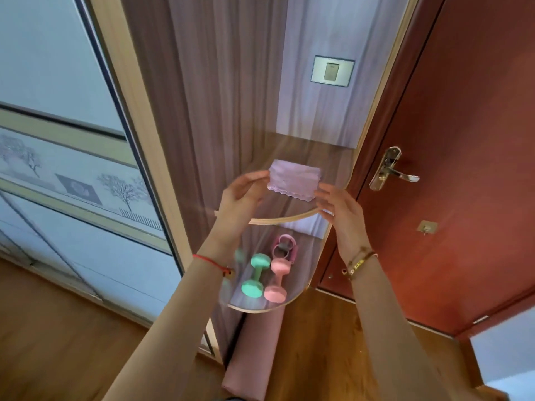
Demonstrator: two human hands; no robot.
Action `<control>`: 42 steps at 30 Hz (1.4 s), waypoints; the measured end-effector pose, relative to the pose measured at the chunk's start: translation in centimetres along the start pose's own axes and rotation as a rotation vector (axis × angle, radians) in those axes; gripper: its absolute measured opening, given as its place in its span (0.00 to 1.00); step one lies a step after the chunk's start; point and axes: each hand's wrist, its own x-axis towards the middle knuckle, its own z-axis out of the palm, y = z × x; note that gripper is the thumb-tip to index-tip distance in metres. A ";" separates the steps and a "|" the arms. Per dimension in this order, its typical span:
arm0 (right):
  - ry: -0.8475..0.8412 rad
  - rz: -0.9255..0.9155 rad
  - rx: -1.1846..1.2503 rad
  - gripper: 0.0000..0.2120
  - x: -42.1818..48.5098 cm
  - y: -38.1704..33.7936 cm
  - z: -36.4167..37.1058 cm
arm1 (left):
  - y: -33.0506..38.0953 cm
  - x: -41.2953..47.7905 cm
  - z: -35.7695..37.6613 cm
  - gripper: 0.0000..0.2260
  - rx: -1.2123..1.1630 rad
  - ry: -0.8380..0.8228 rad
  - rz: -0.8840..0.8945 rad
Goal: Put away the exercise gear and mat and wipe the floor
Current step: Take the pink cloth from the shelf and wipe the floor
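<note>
A folded lilac cloth point(293, 183) lies on the upper rounded corner shelf point(278, 219). My left hand point(241, 195) pinches its left edge, and my right hand point(337, 204) holds its right edge. On the lower shelf point(252, 309) stand a green dumbbell point(254, 275), a pink dumbbell point(277, 280) and a pink grip ring point(285, 246) behind them. A rolled pink mat point(250, 354) leans on the floor under the shelves.
A red-brown door point(451, 169) with a brass handle point(389, 169) stands to the right. A sliding wardrobe door point(58, 140) with tree prints fills the left. A light switch point(332, 71) is on the wall above. The floor point(315, 348) is wooden.
</note>
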 end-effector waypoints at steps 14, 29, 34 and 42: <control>0.161 0.251 -0.890 0.19 16.7 4.5 2.9 | -5.3 17.1 3.1 0.29 0.711 -0.142 -0.249; 0.281 0.153 -0.542 0.15 13.2 4.6 0.9 | -6.0 17.7 6.0 0.25 0.436 -0.047 -0.285; 0.547 0.078 -0.249 0.04 7.9 3.6 -5.2 | -5.8 14.2 11.9 0.24 0.234 -0.277 -0.184; 1.063 0.115 -0.070 0.11 -8.9 4.0 -18.3 | -8.7 -0.5 24.7 0.26 0.211 -0.817 -0.203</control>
